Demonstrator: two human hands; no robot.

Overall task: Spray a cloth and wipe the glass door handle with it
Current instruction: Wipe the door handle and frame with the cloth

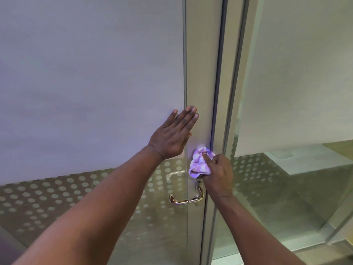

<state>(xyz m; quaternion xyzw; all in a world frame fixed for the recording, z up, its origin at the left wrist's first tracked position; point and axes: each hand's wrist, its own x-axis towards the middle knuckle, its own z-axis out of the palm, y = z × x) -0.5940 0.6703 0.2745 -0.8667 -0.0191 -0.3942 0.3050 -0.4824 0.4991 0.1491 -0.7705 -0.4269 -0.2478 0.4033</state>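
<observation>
While the left hand (pixel 174 133) lies flat against the glass door (pixel 91 83), its fingers are stretched out and held close together, pointing up and to the right, with the fingertips reaching onto the pale metal door frame (pixel 202 73). The palm faces the door and holds nothing. Its bare forearm runs in from the lower left corner, nearly straight, rising toward the wrist.

The right hand (pixel 218 176) is curled into a loose fist around a bunched purple-and-white cloth (pixel 199 162), with the index finger laid over the top of the wad. The cloth is pressed against the frame, just above the door handle (pixel 188 197) and just right of the left hand's heel. The back of the right hand faces the camera, the wrist bent slightly, and the forearm comes up from the lower right edge.

The handle is a polished metal lever, mounted on the frame below the cloth; its bar runs out to the left and ends in a small return. The cloth covers the spot directly above the lever's pivot, and whether it touches the handle itself cannot be told. The lower glass carries a band of pale dots.
</observation>
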